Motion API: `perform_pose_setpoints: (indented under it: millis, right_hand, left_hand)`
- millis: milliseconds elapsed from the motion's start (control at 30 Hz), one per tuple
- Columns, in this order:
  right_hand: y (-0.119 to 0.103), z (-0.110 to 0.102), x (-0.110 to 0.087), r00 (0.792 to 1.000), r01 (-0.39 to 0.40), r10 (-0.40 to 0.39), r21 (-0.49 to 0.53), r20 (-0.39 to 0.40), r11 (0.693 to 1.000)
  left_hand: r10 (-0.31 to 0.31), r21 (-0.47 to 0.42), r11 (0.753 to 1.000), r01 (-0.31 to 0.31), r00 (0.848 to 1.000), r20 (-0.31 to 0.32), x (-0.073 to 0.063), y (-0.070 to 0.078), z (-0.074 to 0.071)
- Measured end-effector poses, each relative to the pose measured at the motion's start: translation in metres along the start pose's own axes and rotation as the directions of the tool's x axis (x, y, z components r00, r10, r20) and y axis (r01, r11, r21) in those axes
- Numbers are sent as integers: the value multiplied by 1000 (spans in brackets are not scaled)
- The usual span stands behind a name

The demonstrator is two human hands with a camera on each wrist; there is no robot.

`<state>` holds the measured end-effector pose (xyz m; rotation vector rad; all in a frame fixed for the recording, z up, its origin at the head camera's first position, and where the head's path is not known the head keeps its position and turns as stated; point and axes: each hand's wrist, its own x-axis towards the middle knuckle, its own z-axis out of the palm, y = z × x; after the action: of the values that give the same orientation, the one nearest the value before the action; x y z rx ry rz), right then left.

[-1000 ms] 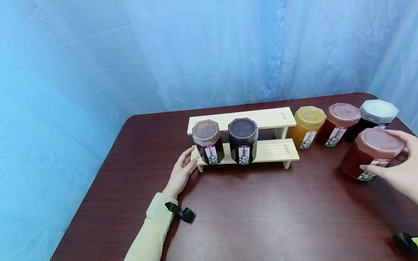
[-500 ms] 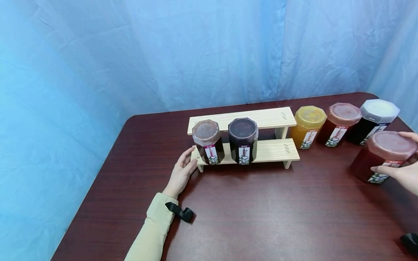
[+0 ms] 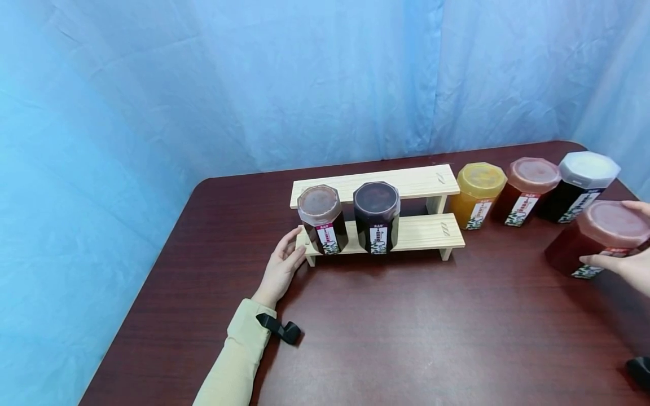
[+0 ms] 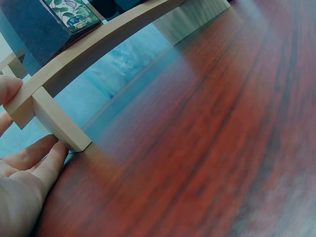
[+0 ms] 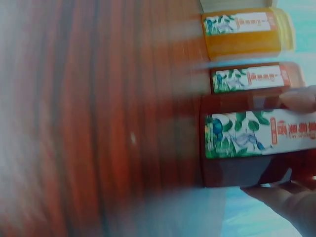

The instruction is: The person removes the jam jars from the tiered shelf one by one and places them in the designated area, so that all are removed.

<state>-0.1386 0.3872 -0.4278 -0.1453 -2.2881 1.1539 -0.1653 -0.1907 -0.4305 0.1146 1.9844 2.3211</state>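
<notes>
My left hand (image 3: 283,264) grips the left end of a two-step wooden shelf (image 3: 424,232); in the left wrist view its thumb lies on the lower board and other fingers are at the leg (image 4: 59,118). On that lower step stand a brown jar (image 3: 323,220) and a dark purple jar (image 3: 377,217), both upright with labels facing front. At the right edge of the head view my right hand (image 3: 629,265) holds a red jar (image 3: 574,248) around its upper part. In the right wrist view thumb and fingers lie on opposite sides of this labelled jar (image 5: 242,170).
Right of the shelf stand a yellow jar (image 3: 479,194), another red jar (image 3: 528,189) and a black jar with a white lid (image 3: 581,186), in a row. A blue curtain (image 3: 304,84) hangs behind the dark red table (image 3: 381,338).
My right hand has moved right with the red jar, away from the shelf and in front of the black jar. My left hand has stayed on the shelf's end.
</notes>
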Motion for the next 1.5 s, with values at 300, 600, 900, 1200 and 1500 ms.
perform_pose_setpoints:
  millis: [300,600,900,1200,1500]
  right_hand:
    - [9,-10,9,995,64,-64,10,80,998]
    - [33,-8,20,996,85,-85,-115,6,990]
    - [49,-6,33,992,118,-121,-99,-29,988]
    - [59,-7,41,990,141,-142,-39,-14,989]
    - [38,-11,39,987,162,-161,-68,24,984]
  left_hand:
    - [1,-7,1000,-1,1000,-5,-1,1,0]
    - [10,-24,1000,-10,1000,-4,-1,0,1]
    - [7,-21,1000,-7,1000,1,-1,0,1]
    - [7,-22,1000,-7,1000,-2,0,0,1]
    - [8,-21,1000,-8,1000,11,-1,1,1]
